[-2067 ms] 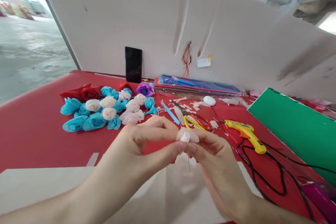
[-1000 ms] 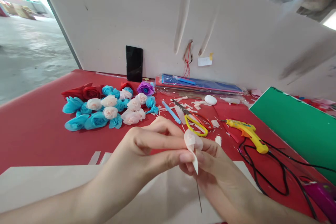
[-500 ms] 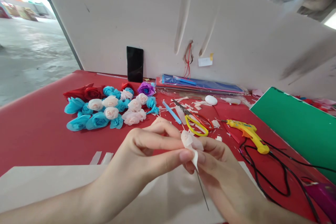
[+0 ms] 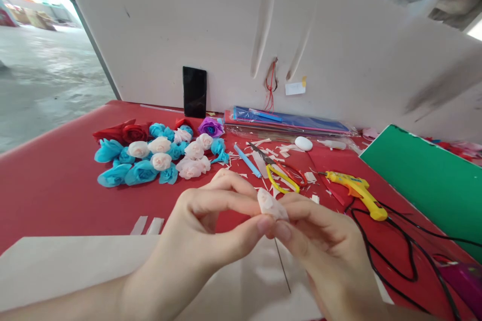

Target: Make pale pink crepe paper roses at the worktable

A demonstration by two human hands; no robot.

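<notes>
Between both hands is a small pale pink paper flower (image 4: pixel 271 205), with a thin dark wire stem (image 4: pixel 282 266) slanting down below it. My left hand (image 4: pixel 211 225) pinches the flower's left side and base between thumb and fingers. From the right, my right hand (image 4: pixel 320 241) closes thumb and fingers on its other side, the two thumb tips nearly touching under the bloom. Beyond the hands lie scissors with yellow and red handles (image 4: pixel 283 178) and a light blue stick (image 4: pixel 247 160) among white paper scraps.
Blue, pink, red and purple paper flowers (image 4: pixel 141 172) lie at the left. A yellow glue gun (image 4: pixel 359 191) with black cord and a green board (image 4: pixel 422 180) are at the right. White sheet (image 4: pixel 75 266) lies in front; a phone (image 4: pixel 195 92) leans against the wall.
The loose white strip that hung below the bloom no longer shows. The flower has tilted and its stem shifted slightly left; my right hand's fingers have changed position around it.
</notes>
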